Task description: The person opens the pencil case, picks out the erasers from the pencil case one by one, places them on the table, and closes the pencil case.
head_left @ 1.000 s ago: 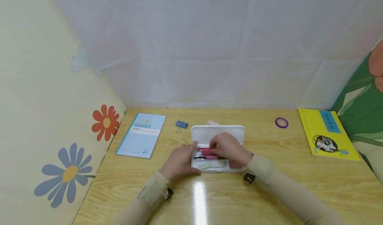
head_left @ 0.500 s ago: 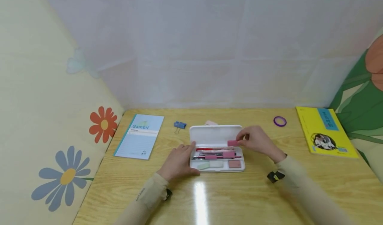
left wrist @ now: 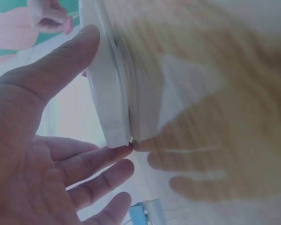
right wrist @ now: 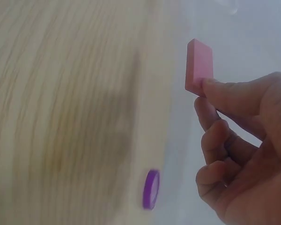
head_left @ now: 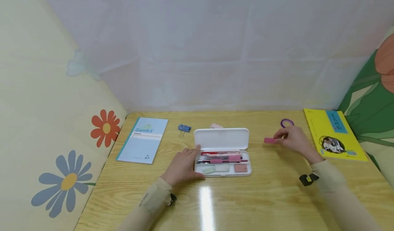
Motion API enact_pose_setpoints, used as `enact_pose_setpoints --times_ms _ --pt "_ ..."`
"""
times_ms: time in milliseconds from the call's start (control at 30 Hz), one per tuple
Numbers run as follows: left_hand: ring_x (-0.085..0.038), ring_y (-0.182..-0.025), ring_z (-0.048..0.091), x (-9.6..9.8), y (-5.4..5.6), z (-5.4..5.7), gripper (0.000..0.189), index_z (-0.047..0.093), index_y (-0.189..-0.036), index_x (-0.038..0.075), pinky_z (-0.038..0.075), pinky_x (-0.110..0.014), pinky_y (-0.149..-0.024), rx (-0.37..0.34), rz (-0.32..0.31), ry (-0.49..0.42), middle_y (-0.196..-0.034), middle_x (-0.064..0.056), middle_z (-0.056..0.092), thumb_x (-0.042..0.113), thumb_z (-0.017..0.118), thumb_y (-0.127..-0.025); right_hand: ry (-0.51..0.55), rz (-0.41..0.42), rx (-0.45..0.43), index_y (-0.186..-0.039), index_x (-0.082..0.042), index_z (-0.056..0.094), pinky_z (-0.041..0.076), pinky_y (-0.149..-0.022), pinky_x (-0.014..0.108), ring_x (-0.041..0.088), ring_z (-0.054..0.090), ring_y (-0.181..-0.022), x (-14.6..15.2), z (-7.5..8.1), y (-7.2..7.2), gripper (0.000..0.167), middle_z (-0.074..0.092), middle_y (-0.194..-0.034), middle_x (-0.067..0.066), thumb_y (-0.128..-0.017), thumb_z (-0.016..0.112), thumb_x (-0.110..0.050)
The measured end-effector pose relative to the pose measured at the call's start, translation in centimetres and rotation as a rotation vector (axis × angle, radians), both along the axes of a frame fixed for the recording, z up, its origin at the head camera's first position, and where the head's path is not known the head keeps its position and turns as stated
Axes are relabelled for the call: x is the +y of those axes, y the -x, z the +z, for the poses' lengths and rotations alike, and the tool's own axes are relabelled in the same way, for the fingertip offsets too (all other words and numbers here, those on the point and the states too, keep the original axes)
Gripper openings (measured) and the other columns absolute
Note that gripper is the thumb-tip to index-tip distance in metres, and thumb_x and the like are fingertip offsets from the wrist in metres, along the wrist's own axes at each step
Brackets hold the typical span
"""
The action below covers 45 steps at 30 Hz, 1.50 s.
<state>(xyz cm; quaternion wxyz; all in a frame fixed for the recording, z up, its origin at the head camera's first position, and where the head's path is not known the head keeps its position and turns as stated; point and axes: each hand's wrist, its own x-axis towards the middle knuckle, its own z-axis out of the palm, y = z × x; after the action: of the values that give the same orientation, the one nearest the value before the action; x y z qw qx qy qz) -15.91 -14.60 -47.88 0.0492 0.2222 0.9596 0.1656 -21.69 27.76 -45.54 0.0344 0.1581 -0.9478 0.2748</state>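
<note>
A white pencil case [head_left: 221,138] stands open on the table, its lid raised at the back. Several pens [head_left: 221,157] lie in its upper compartment, among them a red one; a pink block [head_left: 240,168] and pale green and white blocks are in the front one. My left hand [head_left: 183,164] spans the case's left end, thumb at the front and index finger at the back; the left wrist view shows the fingers nearly straight against its side [left wrist: 105,93]. Off to the right, my right hand [head_left: 295,143] pinches a pink eraser [right wrist: 200,65] between thumb and fingertips, held over the table.
A purple tape ring [head_left: 287,123] lies just behind my right hand. Farther right is a yellow book [head_left: 337,135]. To the left lie a blue binder clip [head_left: 184,128] and a light blue notebook [head_left: 142,140]. A pale pink item [head_left: 216,125] shows partly behind the lid.
My right hand has lifted the pink eraser out of the pencil case and carried it to the right, away from the case. My left hand has stayed at the case's left end.
</note>
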Motion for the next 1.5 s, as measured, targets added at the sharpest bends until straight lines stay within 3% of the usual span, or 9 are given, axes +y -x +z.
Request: enact_pose_setpoints --times_ms 367,1000,1133,1233,1367,1500 --pt "-0.046 -0.131 0.053 0.0 0.1 -0.1 0.115 0.04 -0.154 0.003 0.046 -0.06 -0.105 -0.012 0.008 0.011 -0.143 -0.019 0.061 0.052 0.092 -0.065 -0.074 -0.03 -0.123 -0.085 -0.003 0.079 0.045 -0.06 0.025 0.011 0.057 -0.067 2.5 -1.2 0.7 0.004 0.076 -0.079 0.008 -0.082 0.077 -0.004" --pt "-0.041 -0.126 0.057 -0.1 0.1 -0.2 0.115 0.04 -0.154 0.003 0.048 -0.057 -0.102 -0.007 0.011 0.014 -0.14 -0.018 0.063 0.053 0.092 -0.065 -0.129 -0.011 -0.146 -0.089 -0.002 0.079 0.053 -0.07 0.036 0.019 0.065 -0.076 2.5 -2.1 1.6 0.007 0.077 -0.084 0.012 -0.087 0.076 -0.007" --pt "-0.04 -0.124 0.058 -0.1 0.0 -0.1 0.115 0.04 -0.154 0.003 0.048 -0.055 -0.1 -0.01 0.007 0.022 -0.139 -0.019 0.063 0.054 0.092 -0.065 -0.088 -0.051 -0.112 -0.099 0.003 0.076 0.05 -0.066 0.033 0.02 0.062 -0.074 2.1 -2.0 1.2 0.018 0.075 -0.09 0.016 -0.088 0.075 -0.012" --pt "-0.042 -0.128 0.056 -0.1 0.0 0.0 0.115 0.039 -0.155 0.004 0.047 -0.057 -0.103 -0.027 0.013 0.024 -0.141 -0.02 0.061 0.054 0.091 -0.066 -0.032 -0.053 -0.029 -0.104 0.003 0.075 0.045 -0.061 0.027 0.015 0.056 -0.068 1.2 -2.1 0.8 0.023 0.073 -0.091 0.017 -0.088 0.074 -0.014" --pt "-0.044 -0.134 0.051 0.0 0.0 0.0 0.115 0.038 -0.156 0.005 0.044 -0.059 -0.108 -0.045 0.028 0.025 -0.144 -0.02 0.059 0.054 0.09 -0.067 0.053 -0.002 0.109 -0.098 0.001 0.076 0.042 -0.055 0.023 0.004 0.049 -0.062 -0.8 -2.2 0.1 0.015 0.074 -0.086 0.013 -0.085 0.075 -0.007" --pt "-0.044 -0.135 0.051 0.0 0.0 0.1 0.115 0.038 -0.156 0.005 0.043 -0.059 -0.109 -0.05 0.029 0.024 -0.145 -0.019 0.058 0.054 0.091 -0.066 0.126 0.031 0.145 -0.094 0.0 0.077 0.041 -0.053 0.021 0.001 0.046 -0.06 -3.3 -2.2 -0.8 0.011 0.075 -0.082 0.011 -0.083 0.076 0.0"
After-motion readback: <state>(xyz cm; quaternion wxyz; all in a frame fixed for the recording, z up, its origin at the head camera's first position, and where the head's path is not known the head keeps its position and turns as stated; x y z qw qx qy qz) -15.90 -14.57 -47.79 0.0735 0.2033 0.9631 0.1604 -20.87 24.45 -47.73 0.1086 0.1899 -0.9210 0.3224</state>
